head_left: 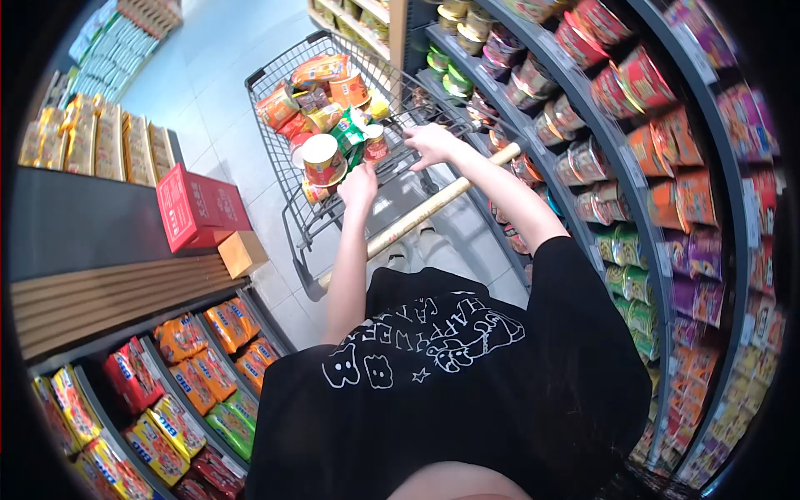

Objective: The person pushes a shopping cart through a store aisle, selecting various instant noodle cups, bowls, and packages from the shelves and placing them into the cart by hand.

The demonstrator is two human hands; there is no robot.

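Head: my left hand (359,185), hold unclear, at four o'clock of cup (322,160); right hand (430,145) spread, empty. Likely light, crushable: cradle sides.

Has pale tiles (215,93) with thin joints beyond the left hand (358,185), glossy under bright, cool light; rises right of the right hand (429,147) in tall dark shelves (723,104), bowed by the lens, filled with cups (646,79) and packets (696,196), edged with pale labels (636,165); shows light wood shelving (400,29) beyond the right hand; runs left of the left hand along a dark counter (92,221) with wood slats (125,304) on its near side and racks of bright packets below; carries a red box (192,208) at the counter's end, just beside a tan block (242,252); stacks yellow packs (62,133) farther left, and pale bundles (104,71) behind those.
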